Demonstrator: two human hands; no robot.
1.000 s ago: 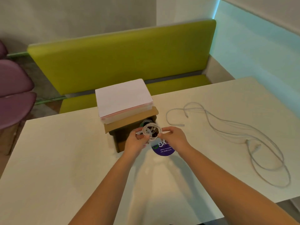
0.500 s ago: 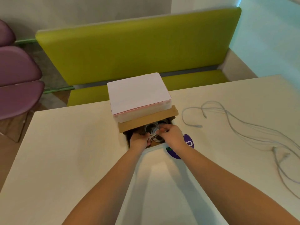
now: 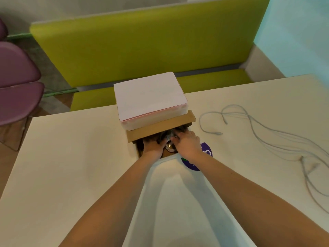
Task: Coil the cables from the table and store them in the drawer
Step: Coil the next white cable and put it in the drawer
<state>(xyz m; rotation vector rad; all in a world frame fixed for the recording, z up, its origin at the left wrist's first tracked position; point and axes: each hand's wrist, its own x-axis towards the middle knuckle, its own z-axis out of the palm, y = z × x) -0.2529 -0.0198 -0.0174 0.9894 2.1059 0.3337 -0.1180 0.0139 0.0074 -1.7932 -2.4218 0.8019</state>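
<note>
From the head view, a cream-white table [image 3: 71, 166] fills the lower part of the scene; behind it runs a lime-green bench [image 3: 138, 43] with a padded back, and purple chair seats [image 3: 16, 82] show at the left edge. On the far middle of the table stands a brown cardboard drawer box [image 3: 160, 127], with a stack of white paper [image 3: 149, 98] lying on top of it; the drawer [image 3: 140, 150] is pulled out toward the person, its inside dark.

Both hands reach into the open drawer. The left hand [image 3: 153, 146] lies over the left part of the opening, its fingers pointing in under the box and mostly hidden, so whether it holds anything cannot be told. The right hand [image 3: 187, 141] sits just beside it on the right, fingers bent down onto the coiled cable [image 3: 169, 145] (only a pale loop and a small plug show between the two hands); the coil lies inside the drawer.

A purple round sticker [image 3: 206, 154] lies on the table just beside the drawer's right side, partly under the right wrist. Well apart to the right, a loose grey cable [image 3: 277, 139] sprawls uncoiled across the table in long loops; its two plug ends lie near the box.
</note>
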